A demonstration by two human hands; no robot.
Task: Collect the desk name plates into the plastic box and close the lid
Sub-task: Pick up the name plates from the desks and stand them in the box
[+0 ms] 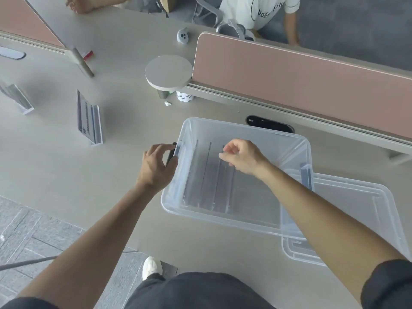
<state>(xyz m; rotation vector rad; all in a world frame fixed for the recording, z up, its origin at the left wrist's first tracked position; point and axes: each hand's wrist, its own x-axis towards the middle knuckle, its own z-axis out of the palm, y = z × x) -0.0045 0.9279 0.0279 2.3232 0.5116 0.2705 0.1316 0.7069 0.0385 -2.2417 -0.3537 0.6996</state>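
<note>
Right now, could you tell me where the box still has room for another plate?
Bare floor lies between the stacked plates and the box's right wall. The left half is crowded: plates, right hand above, left hand gripping the rim.

Clear plastic box [296, 139], pink divider [289, 85], grey desk [66, 175].

Grey desk [55, 175]: plastic box [234, 221] centre-right, lid [367, 208] right, partly beneath it; name plate [89, 118] left, second name plate [17, 98] far left; white controller [183, 35] far.
</note>
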